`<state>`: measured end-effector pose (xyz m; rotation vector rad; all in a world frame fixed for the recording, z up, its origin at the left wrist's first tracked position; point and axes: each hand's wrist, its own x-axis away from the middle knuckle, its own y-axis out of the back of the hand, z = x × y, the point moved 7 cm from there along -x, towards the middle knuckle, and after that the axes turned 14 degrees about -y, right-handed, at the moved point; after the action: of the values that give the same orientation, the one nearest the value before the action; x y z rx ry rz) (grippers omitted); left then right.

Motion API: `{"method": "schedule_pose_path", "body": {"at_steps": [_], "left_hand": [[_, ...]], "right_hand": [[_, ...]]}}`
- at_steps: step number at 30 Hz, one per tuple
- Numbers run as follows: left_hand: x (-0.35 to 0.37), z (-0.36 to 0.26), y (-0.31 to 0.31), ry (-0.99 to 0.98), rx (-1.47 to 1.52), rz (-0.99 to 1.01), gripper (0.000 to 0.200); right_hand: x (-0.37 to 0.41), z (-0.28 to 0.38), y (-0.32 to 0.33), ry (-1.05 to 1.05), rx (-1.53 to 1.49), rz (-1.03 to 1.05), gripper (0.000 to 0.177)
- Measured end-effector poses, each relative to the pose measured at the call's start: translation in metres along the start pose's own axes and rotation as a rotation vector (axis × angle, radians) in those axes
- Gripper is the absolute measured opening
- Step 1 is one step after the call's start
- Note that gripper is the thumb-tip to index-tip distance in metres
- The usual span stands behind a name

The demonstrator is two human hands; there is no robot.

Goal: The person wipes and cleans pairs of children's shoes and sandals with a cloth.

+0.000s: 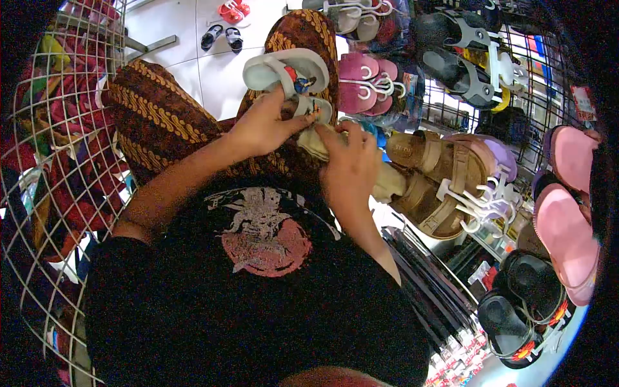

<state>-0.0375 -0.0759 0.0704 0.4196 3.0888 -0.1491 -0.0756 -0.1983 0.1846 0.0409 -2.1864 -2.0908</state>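
Note:
Over my lap, my left hand point(267, 126) is closed on a pair of pale grey sandals point(259, 76), fingers at the strap. A small red and blue figure decorates the upper sandal. My right hand point(353, 155) has its fingers bent around a beige cloth point(313, 143), pressed close to the lower sandal. Both hands nearly meet at that lower sandal, which they partly cover.
Hanging sandals fill the rack at right: brown ones point(438, 187), pink ones point(567, 226), black ones point(506, 316) and dark pink ones point(361, 84). A wire mesh basket point(39, 258) with colourful items stands at left. Small sandals point(222, 39) lie on the tiled floor.

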Motion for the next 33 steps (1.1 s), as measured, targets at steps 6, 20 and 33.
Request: {"method": "schedule_pose_path", "body": {"at_steps": [6, 20, 33], "left_hand": [[-0.001, -0.008, 0.012, 0.050, -0.107, -0.003, 0.068], [-0.005, -0.039, 0.047, 0.089, -0.319, 0.453, 0.030], [-0.018, -0.045, 0.046, -0.012, -0.785, 0.407, 0.029]], "right_hand": [[0.003, 0.015, -0.005, 0.070, 0.064, 0.018, 0.049], [0.002, 0.004, -0.019, 0.048, -0.104, 0.143, 0.073], [0.000, 0.012, -0.027, 0.084, -0.252, 0.157, 0.072]]}}
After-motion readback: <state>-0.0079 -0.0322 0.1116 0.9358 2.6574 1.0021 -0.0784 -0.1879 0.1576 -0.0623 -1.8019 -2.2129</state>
